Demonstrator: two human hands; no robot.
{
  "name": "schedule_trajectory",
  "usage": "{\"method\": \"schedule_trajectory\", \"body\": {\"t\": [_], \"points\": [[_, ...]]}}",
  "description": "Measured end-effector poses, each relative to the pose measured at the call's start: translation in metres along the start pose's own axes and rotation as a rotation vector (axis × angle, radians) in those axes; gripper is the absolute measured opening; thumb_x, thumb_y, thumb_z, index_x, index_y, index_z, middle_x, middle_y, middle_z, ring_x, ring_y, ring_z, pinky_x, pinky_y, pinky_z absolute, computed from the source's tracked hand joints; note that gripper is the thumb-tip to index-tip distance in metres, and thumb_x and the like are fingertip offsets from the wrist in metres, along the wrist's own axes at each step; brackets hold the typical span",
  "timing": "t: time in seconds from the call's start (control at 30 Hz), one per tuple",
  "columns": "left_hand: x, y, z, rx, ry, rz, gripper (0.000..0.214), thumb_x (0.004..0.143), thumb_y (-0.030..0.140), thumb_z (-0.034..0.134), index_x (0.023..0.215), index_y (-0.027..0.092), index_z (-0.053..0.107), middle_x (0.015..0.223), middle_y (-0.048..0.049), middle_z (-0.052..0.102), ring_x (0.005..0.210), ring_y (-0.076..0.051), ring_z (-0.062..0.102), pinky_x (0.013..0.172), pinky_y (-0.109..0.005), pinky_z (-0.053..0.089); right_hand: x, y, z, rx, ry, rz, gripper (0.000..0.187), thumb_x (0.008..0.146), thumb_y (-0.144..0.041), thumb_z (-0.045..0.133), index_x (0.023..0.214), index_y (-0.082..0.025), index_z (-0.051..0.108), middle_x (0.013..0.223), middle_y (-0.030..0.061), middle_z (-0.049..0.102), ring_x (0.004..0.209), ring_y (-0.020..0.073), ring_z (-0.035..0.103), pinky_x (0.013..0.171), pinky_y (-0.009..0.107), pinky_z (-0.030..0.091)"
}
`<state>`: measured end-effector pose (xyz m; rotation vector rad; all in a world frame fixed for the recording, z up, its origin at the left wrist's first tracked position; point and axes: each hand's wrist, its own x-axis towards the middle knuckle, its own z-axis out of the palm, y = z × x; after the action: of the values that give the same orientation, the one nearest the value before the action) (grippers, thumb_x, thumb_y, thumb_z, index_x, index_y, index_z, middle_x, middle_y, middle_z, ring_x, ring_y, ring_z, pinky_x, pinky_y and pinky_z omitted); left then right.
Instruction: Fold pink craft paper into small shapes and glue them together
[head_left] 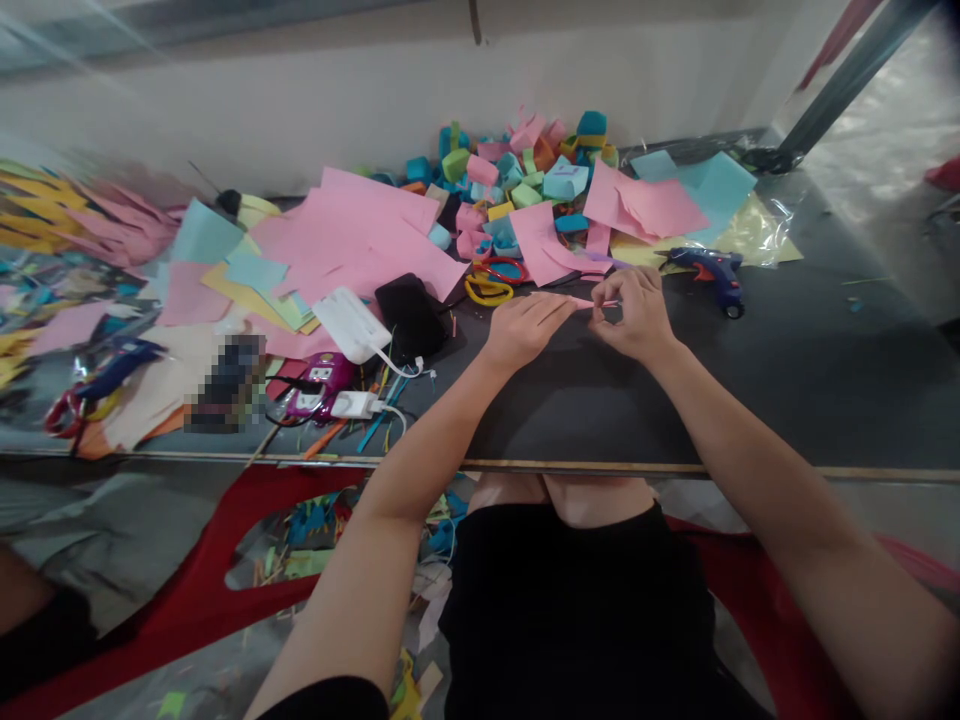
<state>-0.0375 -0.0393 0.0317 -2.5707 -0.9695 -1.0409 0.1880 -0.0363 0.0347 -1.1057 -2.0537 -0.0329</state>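
A narrow pink paper strip [583,301] lies on the dark table [787,370] between my two hands. My left hand [523,329] rests flat with its fingers stretched out, the fingertips pressing on the strip's left end. My right hand [634,312] is curled, thumb and fingers pinching the strip's right end just above the tabletop. Red and yellow scissors [495,281] lie just beyond my left hand.
Pink sheets [360,240], blue sheets [716,185] and a heap of folded coloured paper pieces [525,160] cover the far side. A blue glue gun [712,272] lies at the right. A black pouch [409,315], white charger [351,325] and cables sit left. Red stool below.
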Motion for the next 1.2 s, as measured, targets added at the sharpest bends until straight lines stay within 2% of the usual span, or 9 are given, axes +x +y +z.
{"method": "schedule_trajectory", "body": {"t": [0.2,0.5,0.63,0.73,0.87,0.97,1.07,1.13,1.2], "points": [[-0.003,-0.006,0.001,0.032,0.056,0.045,0.031,0.11,0.023,0.047,0.119,0.023,0.077,0.114,-0.0076,0.083,0.108,-0.018,0.078,0.089,-0.032,0.063,0.002,0.004,-0.003,-0.011,-0.028,-0.011,0.023,0.072,-0.016,0.06,0.09,-0.027,0.05,0.088,0.0019,0.068,0.096,0.0277,0.066,0.1,0.054,0.049],[-0.003,-0.021,0.0,0.02,0.142,-0.062,0.034,0.111,0.026,0.046,0.113,0.022,0.08,0.11,-0.0086,0.083,0.104,-0.019,0.079,0.094,-0.037,0.065,0.002,0.022,-0.01,-0.063,-0.03,0.012,0.023,0.074,-0.015,0.061,0.091,-0.027,0.05,0.092,0.0041,0.067,0.097,0.03,0.065,0.099,0.056,0.05],[-0.004,-0.03,-0.004,0.03,0.216,-0.076,0.033,0.11,0.026,0.046,0.115,0.021,0.079,0.112,-0.0093,0.083,0.106,-0.02,0.079,0.098,-0.039,0.065,0.0,0.032,-0.017,-0.087,0.068,0.041,0.023,0.074,-0.016,0.063,0.092,-0.027,0.053,0.09,0.0043,0.067,0.092,0.0291,0.065,0.095,0.056,0.052],[-0.005,-0.028,-0.005,0.032,0.205,-0.042,0.031,0.11,0.026,0.049,0.113,0.021,0.079,0.111,-0.0088,0.083,0.106,-0.019,0.079,0.098,-0.037,0.065,-0.002,0.03,-0.017,0.005,0.149,0.088,0.02,0.079,-0.024,0.064,0.097,-0.026,0.056,0.089,0.0034,0.067,0.087,0.026,0.066,0.091,0.052,0.054],[-0.003,-0.016,-0.003,-0.013,0.088,-0.031,0.028,0.11,0.027,0.051,0.116,0.022,0.078,0.113,-0.0097,0.082,0.112,-0.02,0.078,0.098,-0.037,0.064,-0.002,0.012,-0.004,0.333,0.127,0.264,0.029,0.086,-0.047,0.067,0.103,-0.026,0.057,0.089,0.0024,0.069,0.079,0.0208,0.066,0.075,0.041,0.056],[-0.002,-0.01,-0.001,-0.03,0.052,0.013,0.027,0.11,0.028,0.052,0.115,0.022,0.078,0.111,-0.0095,0.082,0.112,-0.019,0.078,0.096,-0.035,0.064,0.001,-0.002,0.006,0.666,0.047,0.563,0.045,0.083,-0.065,0.071,0.102,-0.027,0.055,0.086,0.0018,0.069,0.069,0.0185,0.066,0.053,0.031,0.049],[-0.002,-0.007,-0.001,-0.03,0.052,0.076,0.027,0.11,0.027,0.051,0.113,0.021,0.078,0.108,-0.008,0.083,0.108,-0.017,0.079,0.092,-0.031,0.064,0.006,-0.009,0.007,0.925,-0.045,0.816,0.053,0.075,-0.063,0.081,0.106,-0.027,0.058,0.084,0.0007,0.068,0.06,0.0157,0.066,0.041,0.026,0.04],[-0.002,-0.006,0.0,-0.036,0.03,0.094,0.027,0.11,0.028,0.052,0.112,0.023,0.078,0.108,-0.0067,0.083,0.109,-0.017,0.078,0.09,-0.031,0.064,0.007,-0.01,0.004,0.989,-0.089,0.866,0.055,0.069,-0.054,0.088,0.108,-0.024,0.064,0.083,0.0013,0.069,0.06,0.0149,0.066,0.04,0.025,0.041],[-0.002,-0.006,0.001,-0.036,0.007,0.07,0.025,0.109,0.034,0.055,0.114,0.023,0.077,0.111,-0.0075,0.082,0.114,-0.02,0.077,0.096,-0.035,0.063,0.008,-0.009,0.001,0.992,-0.086,0.849,0.056,0.066,-0.05,0.091,0.11,-0.022,0.069,0.082,0.0027,0.07,0.062,0.0157,0.067,0.042,0.025,0.044]]}}
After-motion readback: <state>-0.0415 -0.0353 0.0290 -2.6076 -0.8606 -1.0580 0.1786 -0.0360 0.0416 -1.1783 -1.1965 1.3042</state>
